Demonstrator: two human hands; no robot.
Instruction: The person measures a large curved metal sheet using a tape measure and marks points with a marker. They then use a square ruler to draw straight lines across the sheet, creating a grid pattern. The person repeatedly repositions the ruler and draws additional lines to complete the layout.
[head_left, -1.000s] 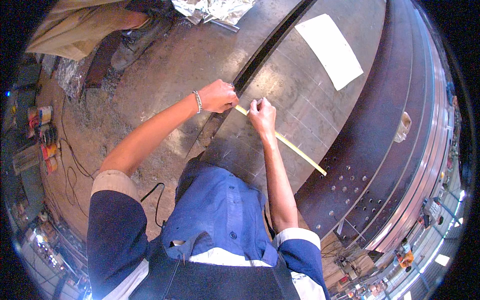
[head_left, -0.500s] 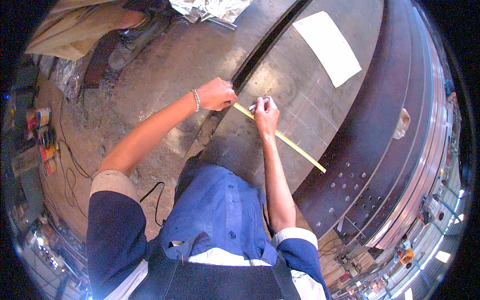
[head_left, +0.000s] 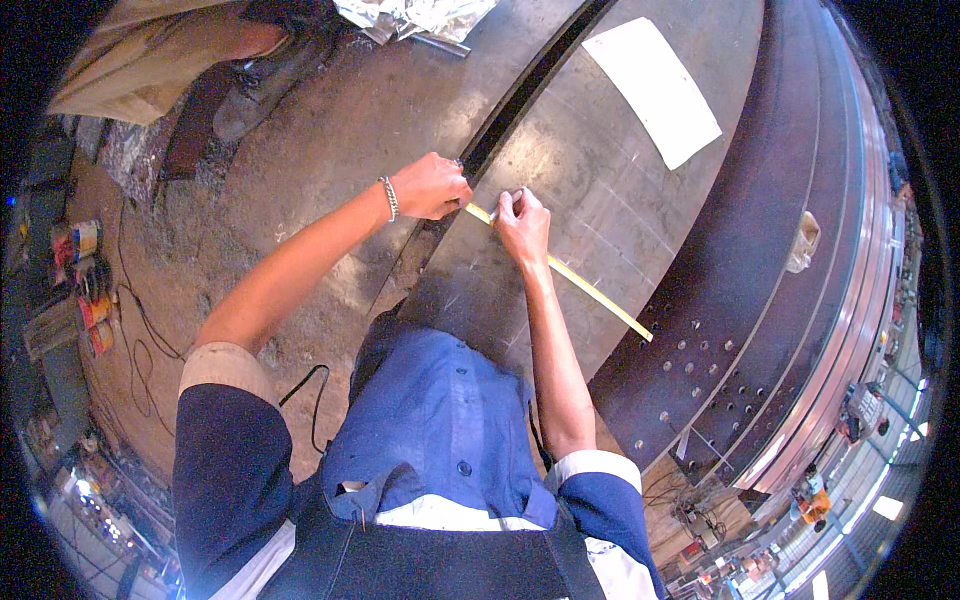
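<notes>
The tape (head_left: 598, 293) lies across the plate (head_left: 600, 165), from the gap (head_left: 520, 100) to just over the holed beam (head_left: 690, 370); the left hand (head_left: 432, 187) seems to pinch its end at the gap; the right hand (head_left: 523, 228), over the tape, has its fingertips pressed together, on what I cannot tell; a slack left grip or a nudge from the right wrist could skew the tape; since half a second ago the right hand has shifted slightly left, the tape much as it was.
</notes>
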